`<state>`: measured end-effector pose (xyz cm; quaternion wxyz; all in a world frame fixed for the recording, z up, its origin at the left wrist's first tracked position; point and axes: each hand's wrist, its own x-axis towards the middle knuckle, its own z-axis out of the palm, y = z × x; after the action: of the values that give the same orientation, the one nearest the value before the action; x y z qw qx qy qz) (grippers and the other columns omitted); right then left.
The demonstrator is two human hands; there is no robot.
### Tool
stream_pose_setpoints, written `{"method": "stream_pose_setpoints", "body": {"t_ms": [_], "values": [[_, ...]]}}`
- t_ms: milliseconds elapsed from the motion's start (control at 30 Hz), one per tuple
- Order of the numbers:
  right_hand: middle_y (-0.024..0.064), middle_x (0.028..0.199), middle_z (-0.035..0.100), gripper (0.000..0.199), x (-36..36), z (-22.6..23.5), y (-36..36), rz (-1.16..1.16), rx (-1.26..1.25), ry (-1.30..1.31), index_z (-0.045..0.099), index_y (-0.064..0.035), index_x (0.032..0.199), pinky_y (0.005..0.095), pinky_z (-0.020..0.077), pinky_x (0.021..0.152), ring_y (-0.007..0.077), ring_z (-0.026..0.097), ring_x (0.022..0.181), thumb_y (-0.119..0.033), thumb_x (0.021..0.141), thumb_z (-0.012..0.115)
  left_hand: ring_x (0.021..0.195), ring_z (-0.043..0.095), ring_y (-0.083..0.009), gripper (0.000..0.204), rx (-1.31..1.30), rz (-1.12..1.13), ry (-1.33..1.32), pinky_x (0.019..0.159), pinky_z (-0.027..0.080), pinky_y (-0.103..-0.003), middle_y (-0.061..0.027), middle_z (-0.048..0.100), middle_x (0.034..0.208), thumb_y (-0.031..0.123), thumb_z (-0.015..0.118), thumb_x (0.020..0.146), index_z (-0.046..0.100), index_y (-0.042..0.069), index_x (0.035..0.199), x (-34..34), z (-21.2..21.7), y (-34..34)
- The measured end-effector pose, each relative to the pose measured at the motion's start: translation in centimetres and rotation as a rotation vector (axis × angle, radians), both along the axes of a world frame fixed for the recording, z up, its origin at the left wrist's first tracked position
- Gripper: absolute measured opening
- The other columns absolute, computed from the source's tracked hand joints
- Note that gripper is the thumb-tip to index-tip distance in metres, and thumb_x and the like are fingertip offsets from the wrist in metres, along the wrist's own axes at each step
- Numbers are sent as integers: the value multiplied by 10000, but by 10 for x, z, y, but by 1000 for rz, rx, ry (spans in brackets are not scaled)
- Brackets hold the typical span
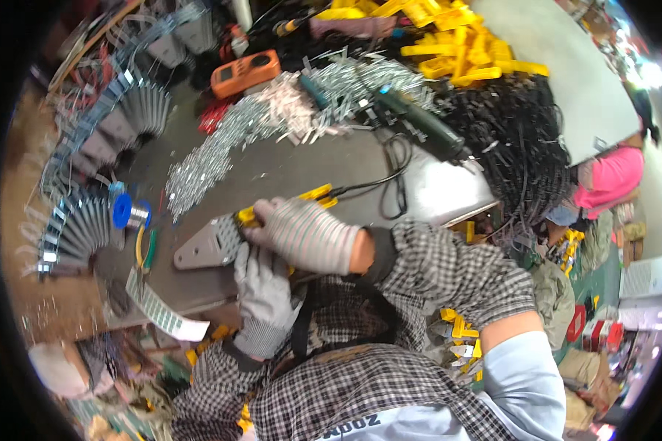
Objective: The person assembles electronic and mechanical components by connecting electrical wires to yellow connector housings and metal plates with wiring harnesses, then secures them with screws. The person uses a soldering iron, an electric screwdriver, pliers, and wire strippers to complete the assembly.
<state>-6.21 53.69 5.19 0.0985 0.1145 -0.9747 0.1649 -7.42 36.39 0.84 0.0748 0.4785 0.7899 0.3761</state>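
**Plate and yellow part between my two hands**

My right hand (pixel 301 234) is curled, nearly closed, over a yellow part (pixel 318 192) that shows on both sides of it and seems to be one piece. My left hand (pixel 263 288) sits just below, half-curled, its fingertips at the near edge of the plate (pixel 201 248); I cannot tell whether they pinch it or only steady it. The plate's wide end lies by my right fingertips, its narrow end pointing left.

If my left grip is light, the plate could twist or slip, since my fingers are only at its wide end. The cable (pixel 375 180) loops away beyond my right hand toward the driver (pixel 423 125); a snag there could tug the yellow part askew. Left of my hands, the cutters (pixel 146 250) lie near the plate's tip, and a leftward swing could knock them.
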Motion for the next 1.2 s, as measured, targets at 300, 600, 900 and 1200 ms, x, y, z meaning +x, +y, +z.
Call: {"method": "stream_pose_setpoints", "body": {"t_ms": [300,600,900,1200], "values": [[153,763,665,209,-3,61,204,-507,283,75,714,-33,903,383,541,683,330,662,740,-171,763,642,1350,299,-445,893,-349,-55,440,1116,190,-609,-297,319,1449,350,688,718,302,-123,1370,-7,29,-6],[185,930,677,303,69,84,374,-921,531,-122,645,-28,1092,425,526,807,348,659,898,-140,813,611,1335,342,-449,840,-412,-74,484,1076,229,-614,-300,342,1439,550,438,892,311,-130,1369,-11,18,-12],[70,871,653,292,60,69,180,-623,-1342,298,633,-27,1088,253,472,655,135,601,738,-236,887,668,1337,320,-428,876,-378,-52,416,1116,214,-576,-291,323,1455,408,656,714,371,-157,1319,-14,24,-2],[45,1003,623,364,39,15,71,-123,-1270,204,561,-5,1240,250,467,768,124,581,854,-79,894,647,1326,372,-391,852,-283,-29,543,1103,263,-545,-256,395,1410,405,669,679,409,-95,1317,-13,16,2]]}}
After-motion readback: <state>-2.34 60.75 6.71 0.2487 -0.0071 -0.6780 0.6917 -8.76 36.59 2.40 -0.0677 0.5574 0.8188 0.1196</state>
